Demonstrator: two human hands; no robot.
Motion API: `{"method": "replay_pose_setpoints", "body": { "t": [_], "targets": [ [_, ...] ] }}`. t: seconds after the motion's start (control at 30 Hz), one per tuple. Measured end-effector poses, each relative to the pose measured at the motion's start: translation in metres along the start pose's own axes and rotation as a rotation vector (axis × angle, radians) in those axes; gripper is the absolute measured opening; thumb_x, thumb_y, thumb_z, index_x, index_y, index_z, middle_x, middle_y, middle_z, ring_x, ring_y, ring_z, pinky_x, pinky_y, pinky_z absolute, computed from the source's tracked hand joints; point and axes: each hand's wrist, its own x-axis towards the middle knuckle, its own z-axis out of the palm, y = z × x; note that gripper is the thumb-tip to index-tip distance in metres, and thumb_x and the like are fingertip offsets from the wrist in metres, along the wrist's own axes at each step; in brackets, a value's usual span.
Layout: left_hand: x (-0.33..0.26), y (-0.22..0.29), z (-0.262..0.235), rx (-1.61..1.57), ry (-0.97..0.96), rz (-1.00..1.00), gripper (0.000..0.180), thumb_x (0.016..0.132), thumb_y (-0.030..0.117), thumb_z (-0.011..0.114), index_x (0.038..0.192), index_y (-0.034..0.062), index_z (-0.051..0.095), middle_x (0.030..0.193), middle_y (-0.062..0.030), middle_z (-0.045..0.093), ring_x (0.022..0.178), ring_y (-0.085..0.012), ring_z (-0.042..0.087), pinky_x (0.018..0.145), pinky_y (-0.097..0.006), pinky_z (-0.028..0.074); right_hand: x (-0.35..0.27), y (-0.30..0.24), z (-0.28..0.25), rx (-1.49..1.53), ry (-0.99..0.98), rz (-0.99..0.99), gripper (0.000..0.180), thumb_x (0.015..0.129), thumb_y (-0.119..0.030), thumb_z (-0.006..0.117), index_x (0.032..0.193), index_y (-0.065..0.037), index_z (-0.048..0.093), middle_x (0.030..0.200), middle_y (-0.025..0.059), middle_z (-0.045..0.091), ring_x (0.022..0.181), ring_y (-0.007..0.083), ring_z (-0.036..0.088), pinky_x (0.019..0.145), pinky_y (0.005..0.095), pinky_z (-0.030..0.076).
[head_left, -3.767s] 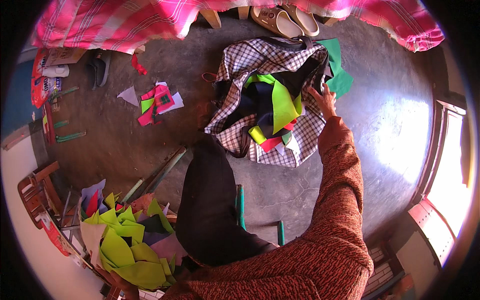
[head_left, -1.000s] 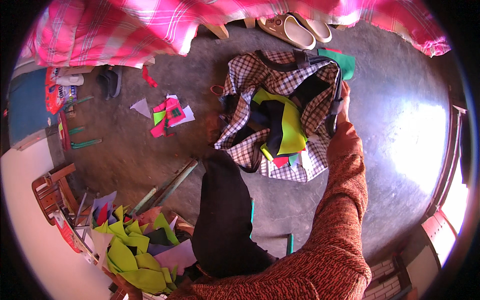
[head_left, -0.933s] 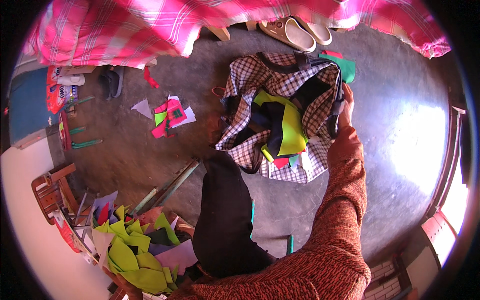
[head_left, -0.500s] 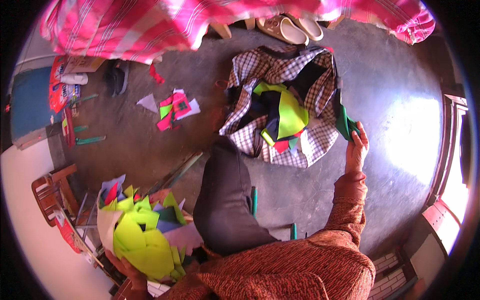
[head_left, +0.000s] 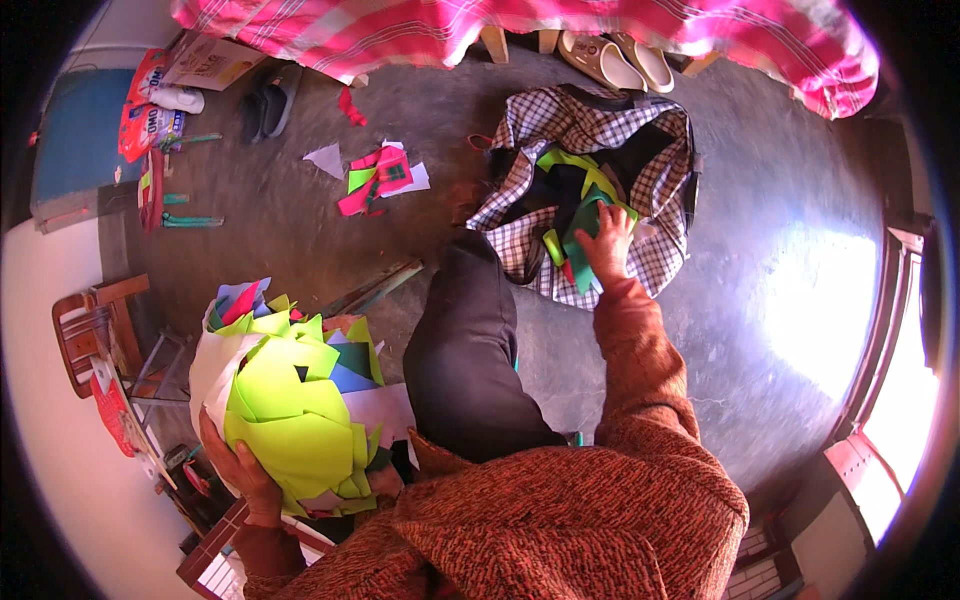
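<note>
- Fabric scraps (head_left: 585,215), green, yellow and black, are lying in the open checked bag (head_left: 660,150) on the floor, right under and around the right hand.
- Right hand (head_left: 608,245) is reaching forward from a rust-coloured knitted sleeve (head_left: 640,350) into the bag; its fingers are closing on a dark green piece (head_left: 583,232) at the bag's near edge, the fingertips partly hidden in the cloth.
- Left hand (head_left: 245,478) is sitting low at the person's left side, its fingers curling up around the underside of a thick bundle of neon yellow-green sheets (head_left: 285,410), which it is gripping from below.
- Blue, white and pink pieces are sticking out of that bundle above the left hand.
- Between the two hands, the person's knee in dark trousers (head_left: 470,340) is pointing toward the bag.
- Farther out from the left hand, a small heap of pink, white and green offcuts (head_left: 380,175) is lying on the grey floor (head_left: 780,300).
- Beyond the right hand, past the bag, a pair of pale slippers (head_left: 615,60) is resting by a pink plaid cloth (head_left: 420,30).
</note>
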Motion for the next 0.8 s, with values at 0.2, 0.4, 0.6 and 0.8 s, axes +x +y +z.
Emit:
{"method": "replay_pose_setpoints", "body": {
  "t": [0.2,0.4,0.6,0.8],
  "targets": [
    [0.003,0.002,-0.001,0.001,0.003,0.01,0.067,0.093,0.047,0.034,0.138,-0.0028,0.032,0.141,-0.0206,0.035,0.13,-0.0365,0.033,0.108,-0.044,0.022,0.019,-0.012,0.034,-0.031,-0.044,0.198,0.073,0.053,-0.017,0.085,0.117,-0.014,0.05,0.134,0.0155,0.035,0.11,0.0441,0.044,0.087,0.0524,0.046],
    [0.007,0.007,0.0,0.005,-0.013,0.035,0.064,0.093,0.044,0.035,0.137,-0.0029,0.034,0.142,-0.0211,0.035,0.13,-0.0371,0.033,0.108,-0.043,0.023,0.016,0.057,0.017,0.459,0.17,0.151,0.051,0.058,-0.011,0.082,0.1,-0.006,0.055,0.091,0.0066,0.061,0.081,0.0203,0.058,0.073,0.0339,0.048],
    [0.004,0.004,-0.003,-0.013,0.047,0.146,0.056,0.09,0.03,0.044,0.135,-0.0029,0.038,0.137,-0.0224,0.041,0.127,-0.0379,0.036,0.107,-0.044,0.025,-0.013,0.042,-0.095,1.208,0.358,0.303,0.044,0.067,0.003,0.074,0.106,-0.008,0.058,0.096,0.0048,0.061,0.083,0.0183,0.06,0.075,0.0303,0.05],
    [0.002,-0.002,-0.001,0.064,0.16,0.243,0.05,0.087,0.023,0.05,0.131,0.0015,0.042,0.132,-0.0194,0.045,0.123,-0.036,0.04,0.104,-0.045,0.027,-0.025,0.015,-0.183,1.444,0.351,0.183,0.037,0.073,0.001,0.067,0.108,-0.007,0.059,0.096,0.0045,0.062,0.084,0.0195,0.061,0.075,0.0316,0.051]
  ]
}}
